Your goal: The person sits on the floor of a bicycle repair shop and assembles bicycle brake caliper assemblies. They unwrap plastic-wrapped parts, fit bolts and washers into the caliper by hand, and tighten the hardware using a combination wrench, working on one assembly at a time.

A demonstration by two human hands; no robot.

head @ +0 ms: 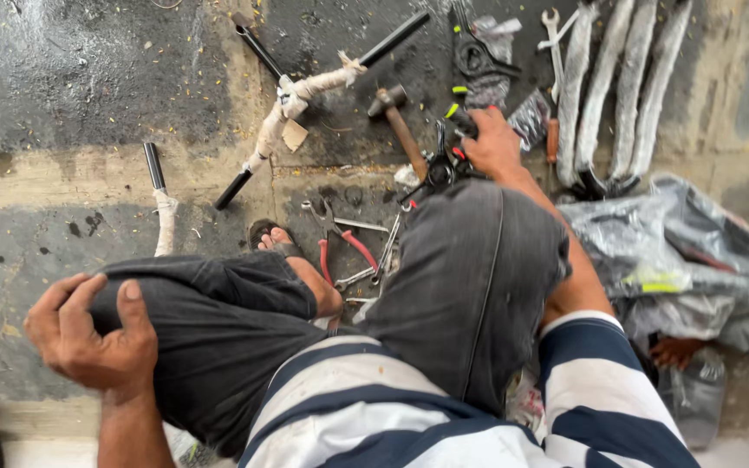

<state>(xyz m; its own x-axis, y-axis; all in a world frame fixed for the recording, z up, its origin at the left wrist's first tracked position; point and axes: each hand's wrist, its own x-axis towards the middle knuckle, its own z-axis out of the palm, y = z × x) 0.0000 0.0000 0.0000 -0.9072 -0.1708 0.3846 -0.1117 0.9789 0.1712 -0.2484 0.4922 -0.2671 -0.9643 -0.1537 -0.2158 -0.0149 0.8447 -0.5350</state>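
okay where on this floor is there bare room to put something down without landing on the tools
The widest bare patch of floor is at upper left, left of the wrapped handlebar and above the left hand resting on the knee. It is crowded around the right hand: hammer, pliers, wrenches and plastic bags lie close together there.

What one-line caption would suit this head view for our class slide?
Squatting on stained concrete, right hand reaching among scattered tools beside a hammer, left hand resting on the knee.
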